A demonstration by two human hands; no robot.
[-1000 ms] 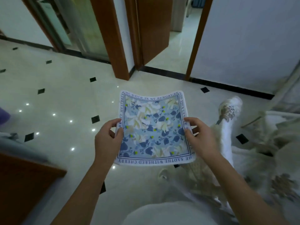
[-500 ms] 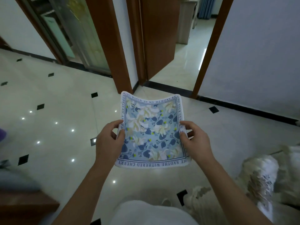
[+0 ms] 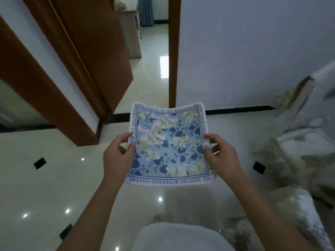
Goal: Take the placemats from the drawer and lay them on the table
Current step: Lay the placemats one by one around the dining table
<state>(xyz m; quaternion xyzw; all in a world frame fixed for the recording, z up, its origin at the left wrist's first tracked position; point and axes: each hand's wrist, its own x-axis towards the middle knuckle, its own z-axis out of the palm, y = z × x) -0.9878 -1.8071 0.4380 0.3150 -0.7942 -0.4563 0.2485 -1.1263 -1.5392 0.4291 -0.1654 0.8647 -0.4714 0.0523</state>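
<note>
A square placemat (image 3: 168, 144) with a blue floral print and a white lettered border is held flat in front of me above the floor. My left hand (image 3: 118, 156) grips its left edge, thumb on top. My right hand (image 3: 222, 156) grips its right edge the same way. The far edge of the mat sags slightly in the middle. No drawer and no table top can be made out.
Glossy cream floor tiles (image 3: 54, 178) with small black insets lie below. An open brown door (image 3: 101, 51) and a doorway (image 3: 154, 69) are ahead. A white wall (image 3: 244, 51) is to the right, and blurred white fabric-covered furniture (image 3: 299, 142) stands at the right edge.
The view has swung right: the doorway now sits straight ahead and the white furniture has shifted to the right edge. Both hands keep the same grip on the placemat.
</note>
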